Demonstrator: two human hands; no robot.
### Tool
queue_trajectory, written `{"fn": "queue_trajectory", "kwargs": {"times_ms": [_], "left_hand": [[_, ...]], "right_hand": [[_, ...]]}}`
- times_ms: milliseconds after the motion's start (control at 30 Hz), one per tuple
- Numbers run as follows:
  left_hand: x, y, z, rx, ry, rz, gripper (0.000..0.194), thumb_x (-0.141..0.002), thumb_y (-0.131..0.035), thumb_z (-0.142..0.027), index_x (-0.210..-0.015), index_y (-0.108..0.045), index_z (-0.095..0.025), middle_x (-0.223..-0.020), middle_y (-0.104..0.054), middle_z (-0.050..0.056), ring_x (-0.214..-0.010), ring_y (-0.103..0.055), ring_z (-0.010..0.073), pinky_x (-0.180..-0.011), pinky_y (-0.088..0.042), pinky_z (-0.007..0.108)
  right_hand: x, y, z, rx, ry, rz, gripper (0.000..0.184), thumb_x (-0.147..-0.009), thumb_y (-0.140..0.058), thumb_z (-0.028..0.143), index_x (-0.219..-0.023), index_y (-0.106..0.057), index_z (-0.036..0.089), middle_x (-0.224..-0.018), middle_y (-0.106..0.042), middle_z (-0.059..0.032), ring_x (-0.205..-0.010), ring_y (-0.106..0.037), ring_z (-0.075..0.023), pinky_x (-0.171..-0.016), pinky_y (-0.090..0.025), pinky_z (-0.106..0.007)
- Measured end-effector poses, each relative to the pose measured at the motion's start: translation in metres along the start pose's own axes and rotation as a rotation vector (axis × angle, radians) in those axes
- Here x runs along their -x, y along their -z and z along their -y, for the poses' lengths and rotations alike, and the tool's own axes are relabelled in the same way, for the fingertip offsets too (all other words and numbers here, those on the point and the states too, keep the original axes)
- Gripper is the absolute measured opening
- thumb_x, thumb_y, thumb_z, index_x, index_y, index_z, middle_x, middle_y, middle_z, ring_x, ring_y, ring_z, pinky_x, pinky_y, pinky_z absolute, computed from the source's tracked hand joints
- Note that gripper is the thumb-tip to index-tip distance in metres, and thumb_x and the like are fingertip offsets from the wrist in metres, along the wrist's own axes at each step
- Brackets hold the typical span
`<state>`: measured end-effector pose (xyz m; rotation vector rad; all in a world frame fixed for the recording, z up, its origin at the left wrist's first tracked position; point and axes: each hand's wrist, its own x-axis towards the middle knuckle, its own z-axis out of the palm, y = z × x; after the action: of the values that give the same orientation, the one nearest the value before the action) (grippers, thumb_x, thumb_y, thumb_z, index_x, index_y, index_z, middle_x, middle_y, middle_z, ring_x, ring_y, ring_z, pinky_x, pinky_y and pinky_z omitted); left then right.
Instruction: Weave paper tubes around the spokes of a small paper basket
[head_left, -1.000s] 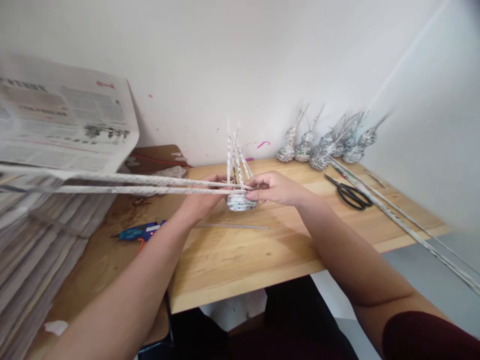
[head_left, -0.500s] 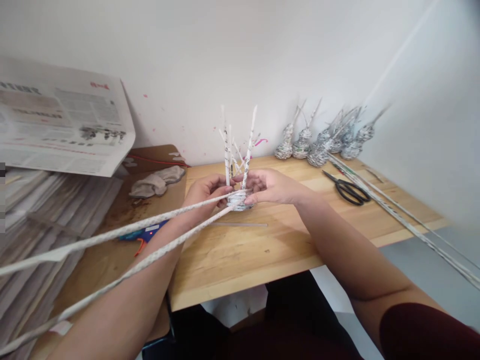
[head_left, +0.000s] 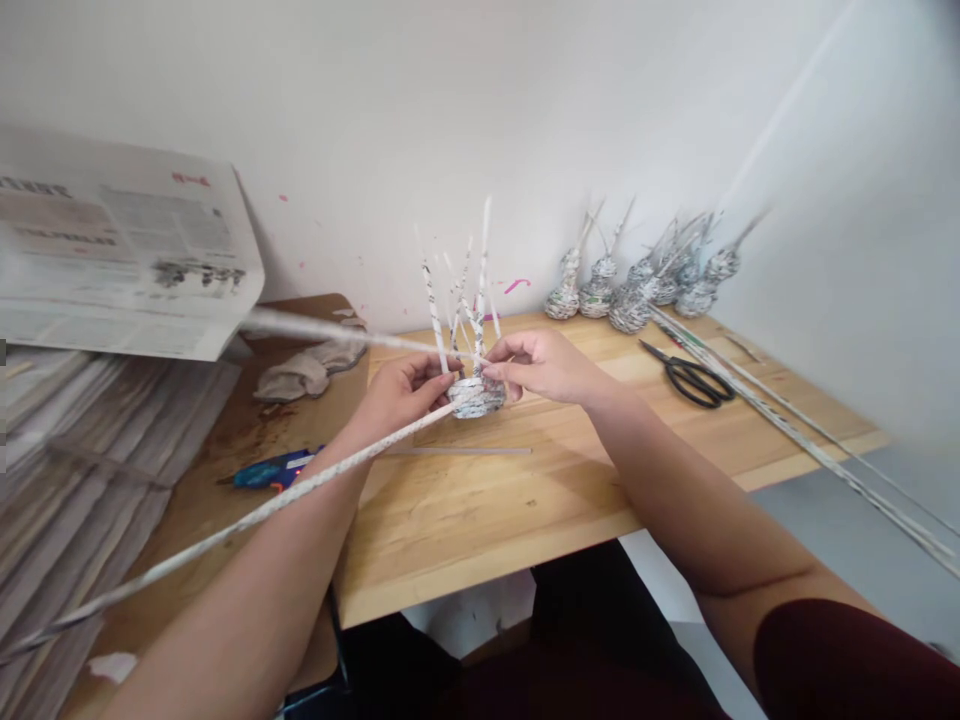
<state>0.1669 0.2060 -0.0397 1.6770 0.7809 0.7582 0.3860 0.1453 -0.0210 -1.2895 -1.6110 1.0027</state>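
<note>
A small round woven newspaper piece [head_left: 477, 399] is between my hands just above the wooden table, with several thin paper stakes [head_left: 483, 265] standing up from it. My left hand [head_left: 405, 393] grips its left side, thumb in front. Fingertips of my right hand [head_left: 541, 366] are pinched at its top right, on a long rolled paper tube [head_left: 337, 332] that stretches left across the stakes, blurred by motion. A second long paper tube [head_left: 255, 518] runs from the weave down over my left forearm. The fingers behind the weave are partly hidden.
Several gourd-shaped woven paper pieces [head_left: 631, 303] stand by the wall at right. Black scissors [head_left: 697, 382] and long paper tubes [head_left: 817, 452] lie before them. To the left are a glue gun [head_left: 270, 471], a crumpled cloth [head_left: 292, 377], stacked paper [head_left: 97, 450] and newspaper [head_left: 127, 250].
The upper paper tube has swung up and away from me, from over my left forearm to behind my left hand. My right hand has shifted slightly, and the stakes lean differently.
</note>
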Motion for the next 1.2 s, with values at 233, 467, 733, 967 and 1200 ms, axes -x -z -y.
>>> {"fn": "queue_trajectory", "kwargs": {"times_ms": [233, 467, 733, 967, 1200], "left_hand": [[0.002, 0.001, -0.003, -0.026, 0.004, 0.019, 0.045, -0.073, -0.078, -0.047, -0.102, -0.074, -0.014, -0.086, -0.076, 0.008, -0.070, -0.067, 0.0186, -0.063, -0.052, 0.028], [0.001, 0.004, -0.001, -0.085, 0.040, 0.019, 0.039, -0.073, -0.077, -0.047, -0.097, -0.078, -0.015, -0.083, -0.076, 0.008, -0.071, -0.068, 0.0215, -0.064, -0.052, 0.031], [0.002, 0.003, -0.006, -0.254, -0.004, 0.032, 0.037, -0.074, -0.075, -0.055, -0.080, -0.079, -0.018, -0.080, -0.078, 0.007, -0.071, -0.067, 0.0229, -0.064, -0.051, 0.031], [0.000, 0.002, -0.005, -0.271, -0.009, -0.009, 0.031, -0.068, -0.082, -0.048, -0.078, -0.080, -0.019, -0.080, -0.078, 0.008, -0.072, -0.069, 0.0233, -0.063, -0.053, 0.030], [0.000, 0.005, 0.000, -0.254, -0.023, 0.046, 0.026, -0.076, -0.078, -0.046, -0.085, -0.081, -0.022, -0.082, -0.078, 0.005, -0.074, -0.068, 0.0203, -0.066, -0.053, 0.028]], "right_hand": [[0.001, -0.004, 0.004, -0.037, 0.038, -0.122, 0.016, -0.084, -0.072, 0.029, -0.087, -0.062, 0.016, -0.077, -0.068, 0.0005, -0.043, -0.058, -0.0067, -0.040, -0.046, -0.019], [0.002, -0.002, 0.001, -0.036, 0.100, -0.083, 0.017, -0.085, -0.071, 0.032, -0.091, -0.065, 0.016, -0.088, -0.069, -0.0021, -0.049, -0.056, -0.0062, -0.040, -0.046, -0.019], [0.002, -0.004, -0.001, -0.067, 0.183, -0.023, 0.015, -0.086, -0.068, 0.026, -0.098, -0.069, 0.016, -0.091, -0.074, -0.0051, -0.070, -0.066, -0.0123, -0.056, -0.055, -0.023], [0.006, -0.002, 0.009, -0.010, 0.327, -0.292, 0.022, -0.091, -0.063, 0.031, -0.104, -0.074, 0.018, -0.102, -0.075, -0.0064, -0.095, -0.070, -0.0190, -0.074, -0.056, -0.028], [0.012, -0.002, 0.018, 0.291, 0.458, -0.238, 0.017, -0.092, -0.063, 0.025, -0.106, -0.073, 0.021, -0.103, -0.074, -0.0042, -0.092, -0.066, -0.0180, -0.078, -0.049, -0.029]]}}
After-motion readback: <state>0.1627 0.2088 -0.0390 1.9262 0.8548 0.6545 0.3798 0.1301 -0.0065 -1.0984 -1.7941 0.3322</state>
